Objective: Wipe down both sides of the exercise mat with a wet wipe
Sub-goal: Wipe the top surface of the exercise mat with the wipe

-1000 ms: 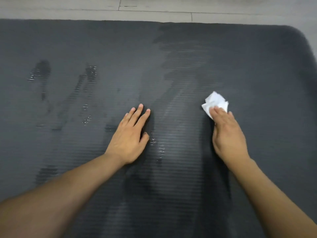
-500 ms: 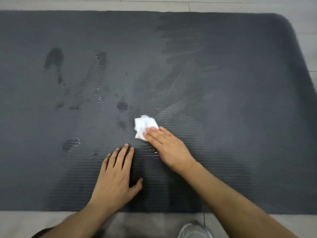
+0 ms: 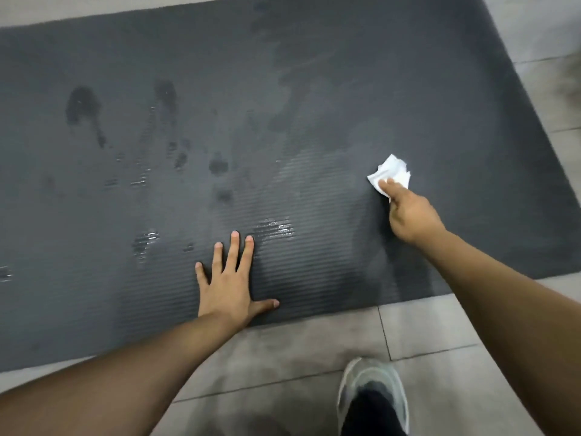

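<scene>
Grey tiled floor (image 3: 298, 350), dark grout lines; grey sneaker (image 3: 374, 385) at bottom.

One view only: head-worn cam, looks fwd & steeply down on the dark grey ribbed foam exercise mat (image 3: 314, 89) and pale grey tiled floor (image 3: 298, 350), close up. Wide-angle, slightly tilted. The left hand (image 3: 228, 284) and the right hand (image 3: 408, 215) w/ crumpled white wet wipe (image 3: 391, 171) sit mid-frame; the mat's left end runs out of frame.
</scene>
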The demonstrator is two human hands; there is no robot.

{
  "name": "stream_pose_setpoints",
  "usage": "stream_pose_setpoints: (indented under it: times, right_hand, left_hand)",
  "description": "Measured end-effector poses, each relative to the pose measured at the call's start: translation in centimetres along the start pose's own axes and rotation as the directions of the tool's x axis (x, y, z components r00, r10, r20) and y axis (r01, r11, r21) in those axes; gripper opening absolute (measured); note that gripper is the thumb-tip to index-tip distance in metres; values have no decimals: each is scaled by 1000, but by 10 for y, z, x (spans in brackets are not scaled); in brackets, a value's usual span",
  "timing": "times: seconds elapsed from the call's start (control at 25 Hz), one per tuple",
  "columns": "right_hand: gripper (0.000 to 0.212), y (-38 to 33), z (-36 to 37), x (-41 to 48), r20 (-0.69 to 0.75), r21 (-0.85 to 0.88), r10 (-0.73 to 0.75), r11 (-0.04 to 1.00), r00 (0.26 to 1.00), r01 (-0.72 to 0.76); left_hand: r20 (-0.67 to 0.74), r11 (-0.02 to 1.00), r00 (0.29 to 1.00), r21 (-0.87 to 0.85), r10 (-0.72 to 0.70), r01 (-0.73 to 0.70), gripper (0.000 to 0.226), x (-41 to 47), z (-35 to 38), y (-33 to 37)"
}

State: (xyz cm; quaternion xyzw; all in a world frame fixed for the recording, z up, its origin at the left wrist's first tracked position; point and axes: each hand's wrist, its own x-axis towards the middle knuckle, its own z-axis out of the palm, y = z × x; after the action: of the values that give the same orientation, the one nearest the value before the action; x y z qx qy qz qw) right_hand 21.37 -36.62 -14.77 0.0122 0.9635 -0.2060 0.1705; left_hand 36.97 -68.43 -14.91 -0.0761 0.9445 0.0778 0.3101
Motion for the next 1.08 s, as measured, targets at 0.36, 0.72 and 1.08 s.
stream_pose_setpoints:
  times: [0.36,0.72,1.08]
  right_hand:
    - [47,-102,105,-48,-273,143,-218,954,937,264]
    - [50,-22,54,1,-380,5,60,998,923,-63]
    - [52,-154,184,-118,-45,-162,-755,652,655,741]
  left_hand:
    - [-77,999,997,-51,9,-13,134,2,14,-8]
    - [-210,988,975,-117,70,-97,127,-7,28,-18]
    - [-242,993,969,-94,53,-77,129,-49,52,-69]
